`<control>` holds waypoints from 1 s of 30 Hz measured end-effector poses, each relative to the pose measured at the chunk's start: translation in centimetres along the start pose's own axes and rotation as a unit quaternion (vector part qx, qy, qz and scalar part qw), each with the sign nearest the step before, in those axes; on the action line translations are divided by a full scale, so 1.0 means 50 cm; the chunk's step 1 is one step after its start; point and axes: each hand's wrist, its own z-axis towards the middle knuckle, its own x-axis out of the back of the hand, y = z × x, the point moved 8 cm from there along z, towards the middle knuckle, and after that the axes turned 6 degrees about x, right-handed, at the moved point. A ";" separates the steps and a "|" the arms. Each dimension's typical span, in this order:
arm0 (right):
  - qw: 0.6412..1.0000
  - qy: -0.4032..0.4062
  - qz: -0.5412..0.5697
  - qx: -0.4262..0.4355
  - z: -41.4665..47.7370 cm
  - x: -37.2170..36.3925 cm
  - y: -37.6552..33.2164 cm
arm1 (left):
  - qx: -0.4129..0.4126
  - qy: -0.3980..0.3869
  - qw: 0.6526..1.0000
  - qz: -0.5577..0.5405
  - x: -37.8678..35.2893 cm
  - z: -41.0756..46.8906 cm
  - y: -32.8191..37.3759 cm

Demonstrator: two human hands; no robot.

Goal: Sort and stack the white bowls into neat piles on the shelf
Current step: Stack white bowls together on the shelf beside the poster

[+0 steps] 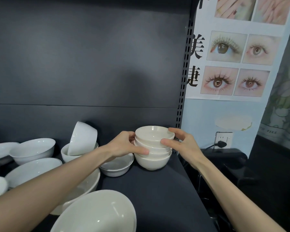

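My left hand (124, 146) and right hand (182, 143) clasp the pile of small bowls (153, 158) from either side. It stands upright between them on the shelf (157, 190), equally near to both, and looks four deep. My right thumb pinches the top bowl (154, 134), which is empty, and my left thumb lies lower on the pile. Left of my left hand a deep bowl (82, 138) leans tilted inside another — still unsorted, I judge — and a dark-rimmed bowl (117, 166) sits under that wrist.
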 end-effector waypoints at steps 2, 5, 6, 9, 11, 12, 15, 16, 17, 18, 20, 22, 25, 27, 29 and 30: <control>1.000 0.001 0.009 -0.002 -0.001 -0.001 0.006 | -0.004 0.009 1.000 -0.008 0.001 0.000 -0.001; 1.000 0.004 0.009 0.000 -0.003 -0.003 0.010 | -0.011 0.009 1.000 -0.021 -0.001 -0.003 -0.002; 1.000 0.006 0.009 -0.001 -0.004 -0.005 0.013 | -0.011 0.007 1.000 -0.023 0.000 -0.002 -0.003; 1.000 0.017 0.016 0.001 -0.004 -0.006 0.023 | -0.007 0.009 1.000 -0.016 0.003 0.001 -0.006; 1.000 0.015 0.016 0.003 -0.003 -0.007 0.021 | -0.003 0.012 1.000 -0.010 0.005 0.004 -0.010; 1.000 0.013 0.015 0.004 -0.002 -0.008 0.020 | -0.001 0.013 1.000 -0.008 0.007 0.005 -0.011; 1.000 0.005 0.004 0.006 0.002 -0.008 0.016 | 0.000 0.009 1.000 0.002 0.008 0.004 -0.012; 1.000 0.003 -0.001 0.004 0.003 -0.008 0.015 | 0.000 0.008 1.000 0.006 0.007 0.002 -0.012; 1.000 0.001 -0.006 0.003 0.003 -0.008 0.015 | 0.003 0.007 1.000 0.009 0.006 0.001 -0.013; 1.000 -0.001 -0.011 0.002 0.003 -0.008 0.015 | 0.004 0.006 1.000 0.013 0.004 0.001 -0.013; 1.000 -0.007 -0.023 -0.001 0.003 -0.006 0.015 | 0.007 -0.001 1.000 0.021 0.000 -0.001 -0.009; 0.999 -0.016 -0.036 -0.003 0.004 -0.004 0.013 | 0.011 -0.006 1.000 0.028 -0.002 -0.005 -0.003; 0.996 -0.038 -0.078 -0.005 0.002 -0.005 0.003 | 0.017 -0.011 0.998 0.054 -0.004 -0.015 0.006; 0.992 -0.053 -0.112 -0.005 0.000 -0.005 -0.005 | 0.021 -0.005 0.996 0.086 -0.001 -0.022 0.009; 0.986 -0.070 -0.149 -0.004 0.000 -0.004 -0.014 | 0.026 0.009 0.990 0.136 0.003 -0.030 0.016; 0.982 -0.081 -0.171 -0.003 0.000 -0.004 -0.019 | 0.028 0.019 0.985 0.170 0.007 -0.033 0.021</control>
